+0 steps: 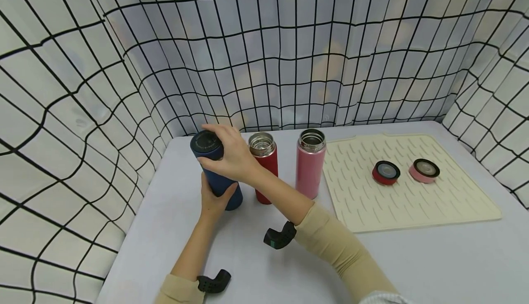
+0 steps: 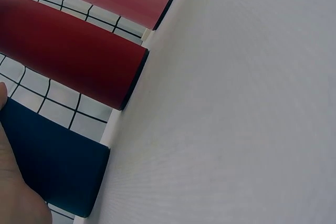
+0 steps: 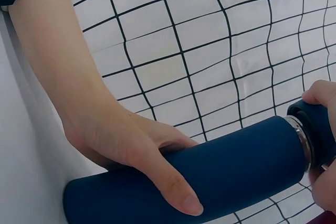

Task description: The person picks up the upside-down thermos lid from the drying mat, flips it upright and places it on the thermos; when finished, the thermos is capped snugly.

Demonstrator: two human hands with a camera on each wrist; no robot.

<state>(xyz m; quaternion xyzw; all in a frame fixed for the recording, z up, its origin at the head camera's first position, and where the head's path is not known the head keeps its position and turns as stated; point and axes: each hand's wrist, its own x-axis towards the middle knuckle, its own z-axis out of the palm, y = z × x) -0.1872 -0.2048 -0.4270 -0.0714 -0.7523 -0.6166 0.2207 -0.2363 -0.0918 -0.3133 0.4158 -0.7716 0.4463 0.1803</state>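
A dark blue bottle [image 1: 219,182] stands on the table at the left, beside a red bottle [image 1: 267,164]. Round its body my left hand [image 1: 212,204] is wrapped, thumb on the near side. At the top my right hand [image 1: 233,154] grips the blue lid [image 1: 206,143] between thumb and fingers. In the right wrist view, a silver rim [image 3: 299,132] shows between lid and body, and the lid [image 3: 317,124] looks slightly tilted off the neck. The red bottle and a pink bottle [image 1: 310,168] stand upright without lids.
To the right lies a cream ridged mat [image 1: 359,207], bearing a red lid [image 1: 386,172] and a pink lid [image 1: 424,171] with their undersides up. A black grid net [image 1: 289,58] encloses the white table [image 1: 264,267] at the back and sides.
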